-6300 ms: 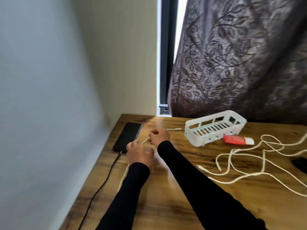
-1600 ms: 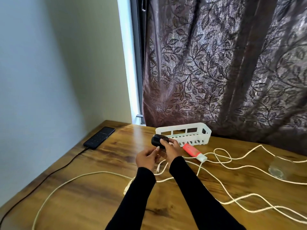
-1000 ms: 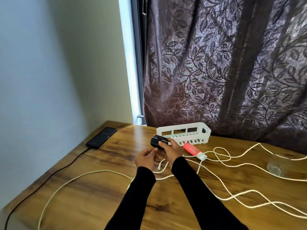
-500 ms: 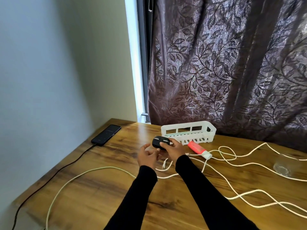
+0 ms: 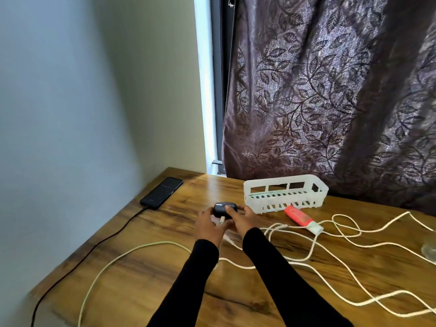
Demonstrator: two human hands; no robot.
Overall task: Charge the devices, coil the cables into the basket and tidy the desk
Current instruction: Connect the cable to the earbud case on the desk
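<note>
A small black earbud case [image 5: 223,208] is held just above the wooden desk [image 5: 146,286], gripped by my right hand [image 5: 243,220]. My left hand [image 5: 208,225] pinches the white plug of a white cable [image 5: 132,252] right at the case's near side. Whether the plug is in the case I cannot tell. A black phone [image 5: 161,192] lies at the desk's far left with a black cable [image 5: 94,246] plugged into it. The white slotted basket [image 5: 285,194] stands behind my hands, by the curtain.
A red and white tube [image 5: 300,218] lies in front of the basket. More white cables [image 5: 354,246] loop loosely over the right half of the desk. A clear glass [image 5: 430,250] shows at the right edge. A wall runs along the left, a dark patterned curtain behind.
Since 6.3 s ago my hands left the phone and took up the black case and the white plug. In the last second the plug end came closer to the case.
</note>
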